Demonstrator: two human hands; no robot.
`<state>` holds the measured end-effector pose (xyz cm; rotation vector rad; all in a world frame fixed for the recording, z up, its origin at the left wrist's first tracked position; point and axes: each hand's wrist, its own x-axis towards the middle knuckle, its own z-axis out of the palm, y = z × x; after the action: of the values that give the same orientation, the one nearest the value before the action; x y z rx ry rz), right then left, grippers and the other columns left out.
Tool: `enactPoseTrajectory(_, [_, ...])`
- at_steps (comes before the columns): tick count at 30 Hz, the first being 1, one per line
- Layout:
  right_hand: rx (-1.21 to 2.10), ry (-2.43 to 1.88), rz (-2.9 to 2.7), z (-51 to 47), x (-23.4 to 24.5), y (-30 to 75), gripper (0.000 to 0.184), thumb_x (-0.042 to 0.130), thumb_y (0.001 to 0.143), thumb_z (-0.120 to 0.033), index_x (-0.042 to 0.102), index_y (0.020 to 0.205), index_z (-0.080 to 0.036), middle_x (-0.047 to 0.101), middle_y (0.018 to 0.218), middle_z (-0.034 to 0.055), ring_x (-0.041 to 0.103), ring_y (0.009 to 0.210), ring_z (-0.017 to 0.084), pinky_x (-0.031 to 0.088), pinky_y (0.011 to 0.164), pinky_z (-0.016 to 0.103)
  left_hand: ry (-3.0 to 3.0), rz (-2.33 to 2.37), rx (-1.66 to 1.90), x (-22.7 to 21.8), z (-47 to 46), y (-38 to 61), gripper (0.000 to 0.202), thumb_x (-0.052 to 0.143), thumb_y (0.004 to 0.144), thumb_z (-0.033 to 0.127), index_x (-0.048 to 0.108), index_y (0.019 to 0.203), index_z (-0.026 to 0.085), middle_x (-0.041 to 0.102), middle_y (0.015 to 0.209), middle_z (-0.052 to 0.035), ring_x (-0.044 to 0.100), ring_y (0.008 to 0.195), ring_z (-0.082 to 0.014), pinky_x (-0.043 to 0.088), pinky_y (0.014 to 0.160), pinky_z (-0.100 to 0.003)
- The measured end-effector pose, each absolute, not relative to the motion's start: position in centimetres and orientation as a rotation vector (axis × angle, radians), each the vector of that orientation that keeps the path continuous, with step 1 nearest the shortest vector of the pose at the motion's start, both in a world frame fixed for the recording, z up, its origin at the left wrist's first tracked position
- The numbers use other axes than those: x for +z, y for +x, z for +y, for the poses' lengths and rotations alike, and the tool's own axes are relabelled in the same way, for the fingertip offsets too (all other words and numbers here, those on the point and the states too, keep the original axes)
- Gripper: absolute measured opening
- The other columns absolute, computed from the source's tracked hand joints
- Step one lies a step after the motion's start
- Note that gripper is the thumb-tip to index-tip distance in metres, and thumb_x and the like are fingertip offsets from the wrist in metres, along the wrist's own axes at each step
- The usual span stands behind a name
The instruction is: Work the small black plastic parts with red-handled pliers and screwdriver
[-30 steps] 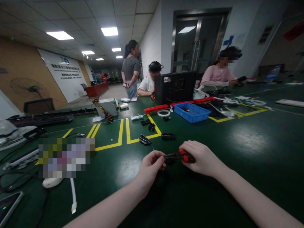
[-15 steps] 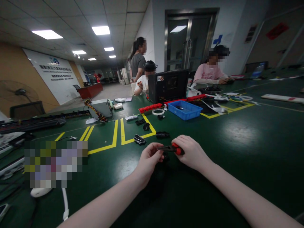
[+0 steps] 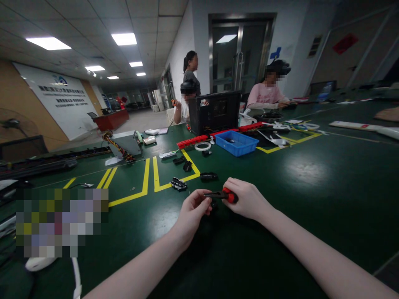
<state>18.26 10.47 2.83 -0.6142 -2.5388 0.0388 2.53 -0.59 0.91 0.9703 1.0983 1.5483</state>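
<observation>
My right hand [image 3: 247,199] is closed round the red handles of a pair of pliers [image 3: 222,194], whose dark jaws point left. My left hand [image 3: 192,211] is pinched at the jaw tips, fingers curled on something small and dark that I cannot make out. Both hands hover just above the green table [image 3: 311,199], close together. Small black parts [image 3: 178,183] and another black piece [image 3: 208,176] lie a little beyond the hands by the yellow floor-tape lines [image 3: 156,176].
A blue tray [image 3: 236,143], red strips [image 3: 191,142], a tape roll [image 3: 202,146] and a black computer case [image 3: 214,111] stand further back. A power supply with wires [image 3: 123,145] sits at the left. Three people are at the far side. A white mouse [image 3: 40,262] lies at the near left.
The view has swung to the right, so everything shifted left in frame. My hands stay together on the pliers, with the red handles more covered by my right hand.
</observation>
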Motion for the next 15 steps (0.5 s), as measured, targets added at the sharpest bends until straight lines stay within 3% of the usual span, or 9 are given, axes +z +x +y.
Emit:
enactPoseTrajectory(6, [-0.051, -0.593, -2.534, 11.2, 2.8, 18.7, 0.032, 0.056, 0.083, -0.048, 0.053, 0.073, -0.018, 0.055, 0.074, 0.0037, 0.05, 0.071, 0.017, 0.036, 0.061, 0.029, 1.348, 1.338, 1.461, 1.1, -0.5, 0.6, 0.025, 0.058, 0.084, 0.024, 0.056, 0.107, 0.016, 0.06, 0.092, -0.0035, 0.055, 0.071, -0.0117, 0.043, 0.061, -0.023])
enactPoseTrajectory(11, [-0.028, -0.592, -2.584, 11.9, 2.4, 18.9, 0.038, 0.036, 0.096, -0.043, 0.055, 0.074, -0.018, 0.057, 0.074, 0.0041, 0.051, 0.07, 0.016, 0.035, 0.063, 0.028, 1.835, 1.584, 1.322, 0.7, -0.4, -2.2, 0.019, 0.051, 0.088, 0.018, 0.059, 0.106, 0.017, 0.059, 0.102, -0.0062, 0.057, 0.087, -0.0167, 0.047, 0.077, -0.031])
enactPoseTrajectory(15, [-0.063, -0.59, -2.622, 12.1, 2.1, 18.6, 0.041, 0.031, 0.098, -0.036, 0.054, 0.068, -0.018, 0.057, 0.073, 0.0044, 0.05, 0.069, 0.015, 0.035, 0.064, 0.028, 2.13, 1.626, 1.071, 0.4, -0.6, -2.5, 0.025, 0.057, 0.087, 0.026, 0.058, 0.112, 0.019, 0.056, 0.11, -0.0082, 0.055, 0.1, -0.0219, 0.046, 0.089, -0.038])
